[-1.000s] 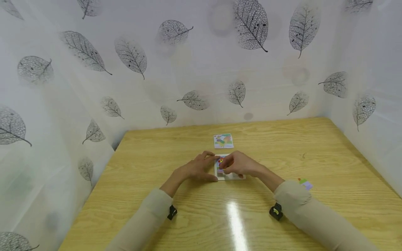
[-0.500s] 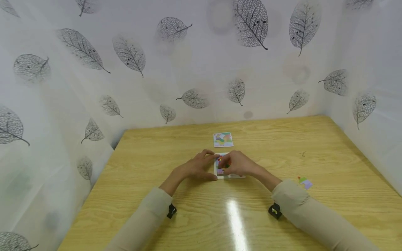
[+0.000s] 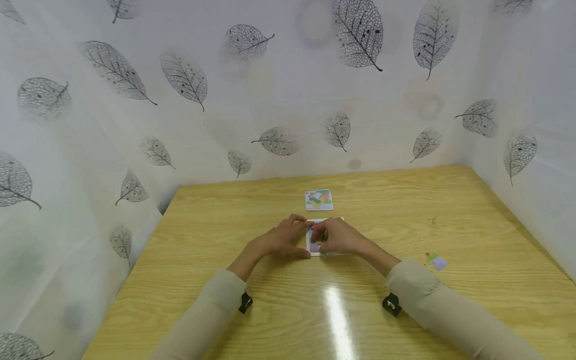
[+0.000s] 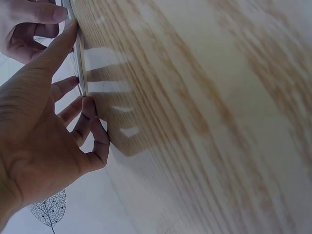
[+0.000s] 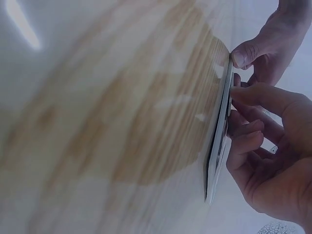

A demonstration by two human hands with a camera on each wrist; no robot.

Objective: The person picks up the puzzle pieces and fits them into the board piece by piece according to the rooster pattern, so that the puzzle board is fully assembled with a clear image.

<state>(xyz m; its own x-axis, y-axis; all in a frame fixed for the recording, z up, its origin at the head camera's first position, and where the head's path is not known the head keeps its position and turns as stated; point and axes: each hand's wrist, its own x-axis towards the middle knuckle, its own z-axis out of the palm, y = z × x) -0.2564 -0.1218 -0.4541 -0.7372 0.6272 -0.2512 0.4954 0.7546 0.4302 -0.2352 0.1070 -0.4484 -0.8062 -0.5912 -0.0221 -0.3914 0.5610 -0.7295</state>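
Observation:
A shallow white puzzle tray (image 3: 308,244) lies flat in the middle of the table, with bright pink and red jigsaw pieces (image 3: 314,247) in its left part. My left hand (image 3: 285,239) grips the tray's left side, thumb at the near corner and fingertips at the far one. Over the tray my right hand (image 3: 339,236) has thumb and fingers bent together, pinching a puzzle piece down at the surface; the hand hides most of that piece and the tray's right part. In the right wrist view, the fingertips meet the tray (image 5: 222,117) from above.
Behind the tray lies a square picture card (image 3: 319,200). A loose purple and green puzzle piece (image 3: 437,262) lies to the right, beyond my right forearm. The wooden table (image 3: 202,215) ends at a leaf-patterned curtain (image 3: 288,90) behind and at both sides.
My right hand has shifted slightly left over the tray, its fingertips now lower among the pieces. The left hand keeps its hold on the tray's edge.

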